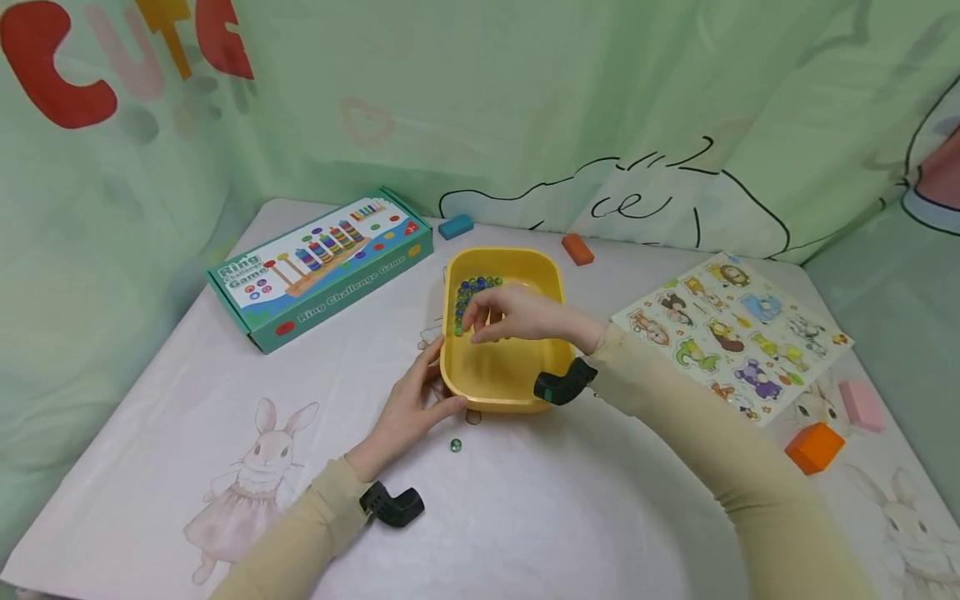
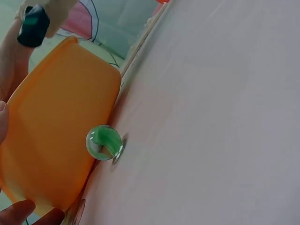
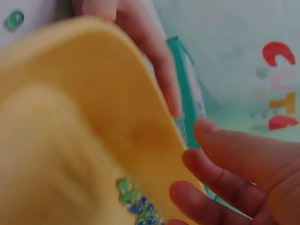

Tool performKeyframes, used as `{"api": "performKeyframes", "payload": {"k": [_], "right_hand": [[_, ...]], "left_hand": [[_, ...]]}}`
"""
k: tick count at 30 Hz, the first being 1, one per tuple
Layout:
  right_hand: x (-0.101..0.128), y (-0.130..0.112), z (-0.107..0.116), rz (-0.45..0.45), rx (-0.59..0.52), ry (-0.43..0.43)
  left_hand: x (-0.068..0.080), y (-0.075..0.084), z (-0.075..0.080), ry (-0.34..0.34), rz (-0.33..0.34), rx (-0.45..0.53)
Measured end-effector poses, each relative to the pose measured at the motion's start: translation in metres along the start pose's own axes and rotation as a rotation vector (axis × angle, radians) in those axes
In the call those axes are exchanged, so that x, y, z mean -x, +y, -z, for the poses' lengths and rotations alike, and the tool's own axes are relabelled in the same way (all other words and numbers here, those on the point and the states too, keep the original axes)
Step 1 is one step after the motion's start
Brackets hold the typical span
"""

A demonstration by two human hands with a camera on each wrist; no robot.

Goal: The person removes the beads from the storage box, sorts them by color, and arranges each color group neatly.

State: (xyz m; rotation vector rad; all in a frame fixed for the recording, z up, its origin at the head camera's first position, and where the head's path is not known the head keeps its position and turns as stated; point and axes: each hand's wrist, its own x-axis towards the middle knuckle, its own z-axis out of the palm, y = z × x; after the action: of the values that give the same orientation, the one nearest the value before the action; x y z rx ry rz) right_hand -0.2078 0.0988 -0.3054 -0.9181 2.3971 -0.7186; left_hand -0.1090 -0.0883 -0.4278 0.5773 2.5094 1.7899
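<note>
At the head view's upper left, large letters (image 1: 56, 75) on the curtain (image 1: 315, 50) read "CUTE". On the green box (image 1: 321, 271) left of centre, "Ring Challenge Game" stands on both lid (image 1: 300, 262) and side (image 1: 345, 295).

Marbles (image 1: 463, 292) in tub (image 1: 502, 367), box (image 1: 326, 267) left

The table (image 1: 525, 517) bears a yellow tray (image 1: 495, 405), a box (image 1: 322, 268) at its ten o'clock, sticker sheet (image 1: 723, 333) at three, marble (image 1: 456, 445) at seven.
</note>
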Motion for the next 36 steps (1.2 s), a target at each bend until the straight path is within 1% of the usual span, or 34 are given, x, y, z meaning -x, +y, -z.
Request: {"api": "performKeyframes", "payload": {"k": [4,11,14,20,22,27,29,36], "right_hand": [[-0.013,0.009,0.001,-0.035,0.061,0.011],[-0.033,0.024,-0.002,-0.085,0.163,-0.001],[-0.04,0.028,-0.005,-0.121,0.198,-0.002],[-0.048,0.03,-0.013,-0.182,0.229,0.009],[-0.048,0.029,-0.015,-0.191,0.232,0.013],[-0.05,0.028,-0.019,-0.204,0.246,0.024],[-0.05,0.028,-0.021,-0.205,0.259,0.028],[-0.049,0.028,-0.021,-0.196,0.294,0.015]], "left_hand": [[0.0,0.001,0.001,-0.002,0.006,-0.005],[0.0,0.002,0.001,0.0,0.012,-0.005],[0.0,0.002,0.001,0.006,0.011,-0.006],[0.0,0.003,0.0,0.013,0.022,-0.003],[0.0,0.008,0.0,0.014,0.023,0.008],[0.004,0.035,0.006,0.001,0.009,0.018],[0.005,0.041,0.008,-0.004,0.011,0.017],[0.006,0.041,0.008,-0.019,0.019,0.037]]}}
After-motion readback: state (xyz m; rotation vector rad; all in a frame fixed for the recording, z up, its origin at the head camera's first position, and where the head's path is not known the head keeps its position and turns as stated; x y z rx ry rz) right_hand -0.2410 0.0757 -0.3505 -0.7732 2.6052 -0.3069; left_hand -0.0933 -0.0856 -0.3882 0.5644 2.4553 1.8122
